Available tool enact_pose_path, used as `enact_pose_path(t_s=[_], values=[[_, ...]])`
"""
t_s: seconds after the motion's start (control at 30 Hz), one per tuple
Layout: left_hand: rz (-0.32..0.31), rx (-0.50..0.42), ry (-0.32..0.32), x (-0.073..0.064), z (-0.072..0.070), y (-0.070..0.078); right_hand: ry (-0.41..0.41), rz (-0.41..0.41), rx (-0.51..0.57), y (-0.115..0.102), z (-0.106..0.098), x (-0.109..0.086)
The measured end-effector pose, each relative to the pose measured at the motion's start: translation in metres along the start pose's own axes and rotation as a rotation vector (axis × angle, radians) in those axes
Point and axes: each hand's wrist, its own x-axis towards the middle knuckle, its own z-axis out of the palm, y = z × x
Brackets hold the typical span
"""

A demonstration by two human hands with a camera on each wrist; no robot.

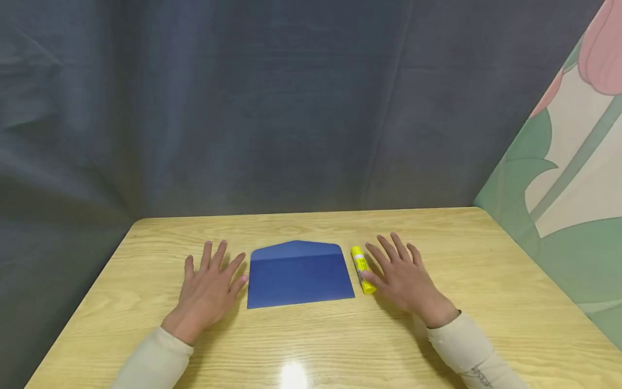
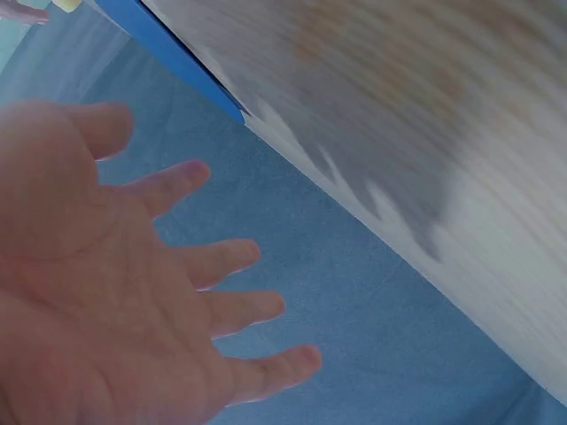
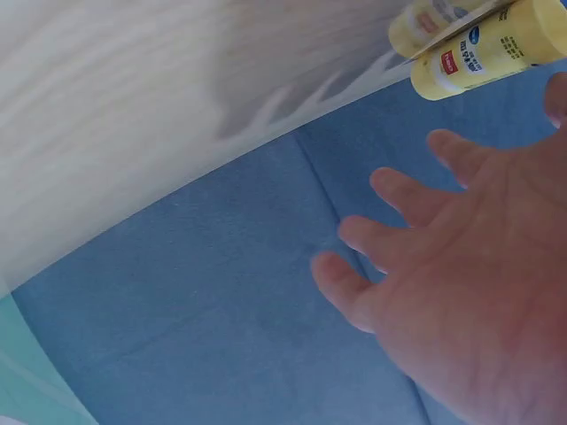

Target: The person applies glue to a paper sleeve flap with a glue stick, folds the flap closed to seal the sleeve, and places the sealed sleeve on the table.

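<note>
A blue envelope (image 1: 300, 278) lies on the wooden table between both hands, its flap unfolded toward the far side. Just right of it lies a yellow glue stick (image 1: 360, 265) with a white band. The left hand (image 1: 206, 289), fingers spread, hovers palm down beside the envelope's left edge. Over the table right of the glue stick is the right hand (image 1: 405, 278), also spread; its thumb overlaps the stick in the head view. The right wrist view shows the glue stick (image 3: 487, 49) apart from the fingers. Neither palm holds anything.
The wooden table (image 1: 311, 346) has a far edge that meets a dark grey-blue cloth (image 1: 272, 108). On the right hangs a flower-patterned panel (image 1: 573, 189) in green, pink and cream. A bright light reflection shows near the table's front.
</note>
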Motion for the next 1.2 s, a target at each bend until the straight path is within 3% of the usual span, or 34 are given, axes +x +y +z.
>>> enact_pose_path(t_s=[0.4,0.67,0.83,1.03,1.2], values=[[0.007,-0.039,-0.032,-0.008,0.005,-0.001,-0.064,0.043,-0.007,-0.009,0.002,0.008],[-0.028,-0.092,-0.160,-0.006,0.002,0.002,-0.075,0.042,0.018,-0.013,0.004,0.009],[-0.038,-0.099,-0.192,-0.005,0.000,0.002,-0.104,0.054,0.081,-0.014,0.003,0.011],[-0.009,-0.204,-0.236,0.001,-0.006,-0.004,-0.142,0.085,0.134,-0.011,0.000,0.013],[0.011,-0.245,-0.233,0.005,-0.007,-0.007,-0.172,0.086,0.155,-0.010,-0.003,0.015]])
